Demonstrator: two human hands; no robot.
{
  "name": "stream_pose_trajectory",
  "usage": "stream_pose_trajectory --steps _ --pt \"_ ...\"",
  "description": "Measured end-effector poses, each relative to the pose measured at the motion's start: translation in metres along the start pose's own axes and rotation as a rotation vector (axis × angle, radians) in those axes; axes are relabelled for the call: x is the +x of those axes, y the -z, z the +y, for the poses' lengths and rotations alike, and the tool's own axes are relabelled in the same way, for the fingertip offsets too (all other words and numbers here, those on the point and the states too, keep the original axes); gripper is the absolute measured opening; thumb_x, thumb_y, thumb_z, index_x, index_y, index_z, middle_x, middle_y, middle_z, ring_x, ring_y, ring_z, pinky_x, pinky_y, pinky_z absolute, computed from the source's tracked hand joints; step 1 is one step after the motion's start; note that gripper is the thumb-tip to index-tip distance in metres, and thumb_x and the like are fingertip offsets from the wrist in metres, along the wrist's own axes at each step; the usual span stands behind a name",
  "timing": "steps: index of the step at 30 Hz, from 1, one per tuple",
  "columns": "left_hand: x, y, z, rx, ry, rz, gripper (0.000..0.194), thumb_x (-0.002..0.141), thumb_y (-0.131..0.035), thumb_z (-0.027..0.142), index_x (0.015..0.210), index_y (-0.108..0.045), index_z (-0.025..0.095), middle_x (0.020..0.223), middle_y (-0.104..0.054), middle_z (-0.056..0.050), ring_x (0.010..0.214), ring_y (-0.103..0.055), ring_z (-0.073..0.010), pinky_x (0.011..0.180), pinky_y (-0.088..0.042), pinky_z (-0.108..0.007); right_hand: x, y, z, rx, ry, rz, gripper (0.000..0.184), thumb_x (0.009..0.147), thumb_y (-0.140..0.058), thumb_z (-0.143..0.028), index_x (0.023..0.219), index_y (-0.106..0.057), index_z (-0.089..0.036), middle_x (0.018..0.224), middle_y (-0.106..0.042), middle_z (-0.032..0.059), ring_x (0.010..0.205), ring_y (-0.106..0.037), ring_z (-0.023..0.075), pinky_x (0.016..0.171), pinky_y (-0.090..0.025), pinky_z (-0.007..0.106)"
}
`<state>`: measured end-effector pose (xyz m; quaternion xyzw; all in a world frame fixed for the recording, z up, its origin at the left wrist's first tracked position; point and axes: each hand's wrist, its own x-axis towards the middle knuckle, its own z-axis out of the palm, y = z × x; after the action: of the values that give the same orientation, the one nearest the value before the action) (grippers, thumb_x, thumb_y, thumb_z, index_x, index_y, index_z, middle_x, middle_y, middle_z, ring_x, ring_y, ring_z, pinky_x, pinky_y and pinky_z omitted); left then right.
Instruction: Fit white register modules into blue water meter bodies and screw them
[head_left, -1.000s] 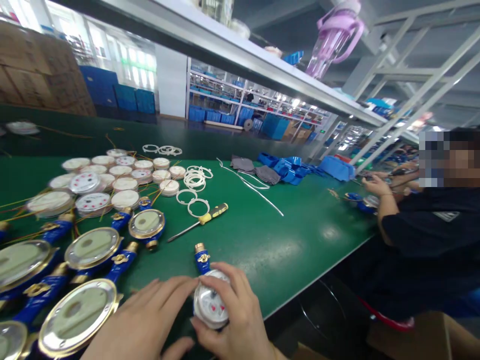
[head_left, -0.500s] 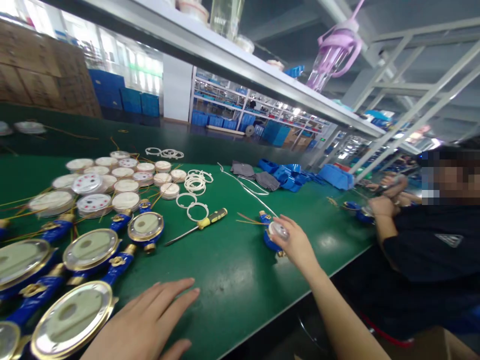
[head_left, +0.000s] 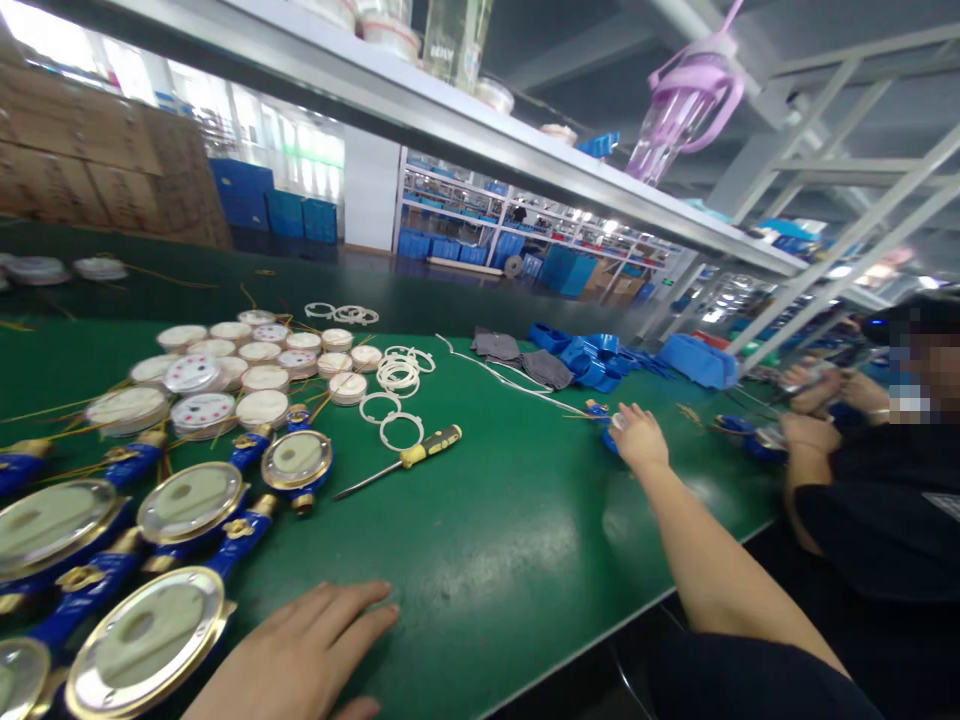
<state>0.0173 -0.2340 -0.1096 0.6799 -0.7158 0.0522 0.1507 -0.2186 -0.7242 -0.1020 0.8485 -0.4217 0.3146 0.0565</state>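
Observation:
My right hand (head_left: 643, 440) reaches far out to the right, its fingers bent over the top of a blue water meter (head_left: 609, 438); the hand hides most of the meter. Near the front of the bench, my left hand (head_left: 319, 630) rests with its fingers spread and nothing in them. Beside it on the left lie several blue and brass water meters, among them a large one (head_left: 146, 640) and a smaller one (head_left: 297, 460). A yellow and black screwdriver (head_left: 431, 447) lies between the hands, its tip pointing left.
Round white register units (head_left: 262, 378) with wires cluster at the back left, beside white rings (head_left: 399, 375). Grey cloths (head_left: 544, 368) and blue plastic parts (head_left: 592, 360) lie farther back. A co-worker's hands (head_left: 814, 410) work at the far right. A shelf (head_left: 525, 150) hangs overhead.
My right hand has moved away to the right, and the water meter under it has shifted the same way along the bench. My left hand stays nearly where it was.

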Motion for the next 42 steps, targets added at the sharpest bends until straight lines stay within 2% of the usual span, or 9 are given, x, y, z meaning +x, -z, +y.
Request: stream_pose_trajectory --steps 4,7,9,11,16,21,29,35,42 --pt "0.009 0.023 0.011 -0.014 0.015 0.000 0.042 0.076 -0.073 0.028 0.116 -0.064 0.026 0.119 -0.071 0.000 0.099 -0.071 -0.0218 0.088 -0.060 -0.035 -0.009 -0.007 -0.084 0.155 0.112 0.003 0.038 0.090 -0.055 -0.026 0.124 -0.059 -0.011 0.136 -0.049 0.0245 0.132 -0.042 0.0352 0.113 -0.028 0.058" --pt "0.009 0.020 0.015 -0.057 -0.066 0.200 0.027 0.087 -0.063 0.034 0.112 -0.062 0.026 0.115 -0.072 0.003 0.100 -0.070 -0.0184 0.091 -0.057 -0.033 -0.035 -0.006 -0.188 0.327 0.401 -0.181 0.037 0.088 -0.059 -0.035 0.122 -0.062 -0.020 0.132 -0.058 0.0114 0.120 -0.057 0.0236 0.108 -0.044 0.040" --pt "0.008 0.016 0.018 -0.061 -0.116 0.294 0.021 0.092 -0.057 0.037 0.109 -0.062 0.025 0.115 -0.071 0.005 0.103 -0.067 -0.0156 0.098 -0.052 -0.031 -0.058 -0.002 -0.262 0.427 0.610 -0.308 0.042 0.088 -0.061 -0.042 0.128 -0.059 -0.030 0.138 -0.055 0.0018 0.126 -0.053 0.0167 0.111 -0.041 0.031" --pt "0.008 0.014 0.020 -0.043 -0.150 0.357 0.020 0.093 -0.057 0.039 0.107 -0.062 0.026 0.115 -0.070 0.008 0.107 -0.064 -0.0129 0.104 -0.045 -0.027 -0.076 0.000 -0.327 0.578 0.770 -0.497 0.061 0.085 -0.066 -0.043 0.139 -0.049 -0.021 0.148 -0.044 0.0104 0.137 -0.042 0.0221 0.117 -0.034 0.038" --pt "0.005 0.025 0.021 0.012 -0.200 0.472 0.019 0.092 -0.060 0.041 0.104 -0.064 0.027 0.114 -0.070 0.011 0.106 -0.063 -0.0120 0.106 -0.042 -0.026 -0.088 -0.020 -0.416 0.692 0.735 -0.686 0.080 0.068 -0.081 -0.035 0.137 -0.049 -0.008 0.141 -0.047 0.0205 0.134 -0.044 0.0300 0.115 -0.034 0.043" --pt "0.000 0.040 0.020 -0.014 -0.202 0.479 0.018 0.097 -0.052 0.038 0.103 -0.064 0.026 0.112 -0.071 0.009 0.108 -0.063 -0.0128 0.105 -0.043 -0.027 -0.095 -0.028 -0.411 0.738 0.644 -0.637 0.063 0.069 -0.078 -0.029 0.126 -0.056 -0.013 0.125 -0.057 0.0130 0.116 -0.056 0.0238 0.108 -0.042 0.039" --pt "-0.003 0.041 0.022 -0.078 -0.199 0.373 0.019 0.097 -0.051 0.037 0.107 -0.063 0.026 0.117 -0.070 0.007 0.111 -0.062 -0.0151 0.102 -0.047 -0.028 -0.135 0.021 -0.347 0.827 0.603 -0.713 0.064 0.067 -0.080 -0.028 0.126 -0.057 -0.019 0.127 -0.056 0.0077 0.118 -0.055 0.0206 0.107 -0.042 0.034" --pt "0.000 0.030 0.018 -0.066 -0.173 0.154 0.037 0.087 -0.064 0.039 0.119 -0.058 0.022 0.127 -0.065 -0.004 0.117 -0.058 -0.0271 0.100 -0.051 -0.041 -0.174 0.053 -0.296 0.873 0.472 -0.768 0.051 0.075 -0.075 -0.027 0.123 -0.060 -0.022 0.125 -0.056 0.0095 0.115 -0.057 0.0218 0.103 -0.047 0.037" --pt "0.002 0.022 0.026 -0.045 -0.173 -0.048 0.045 0.090 -0.061 0.040 0.129 -0.051 0.019 0.136 -0.059 -0.008 0.117 -0.059 -0.0296 0.096 -0.054 -0.042 -0.187 0.060 -0.281 0.900 0.440 -0.781 0.057 0.075 -0.074 -0.022 0.129 -0.056 -0.025 0.132 -0.053 0.0111 0.125 -0.053 0.0234 0.108 -0.044 0.040"
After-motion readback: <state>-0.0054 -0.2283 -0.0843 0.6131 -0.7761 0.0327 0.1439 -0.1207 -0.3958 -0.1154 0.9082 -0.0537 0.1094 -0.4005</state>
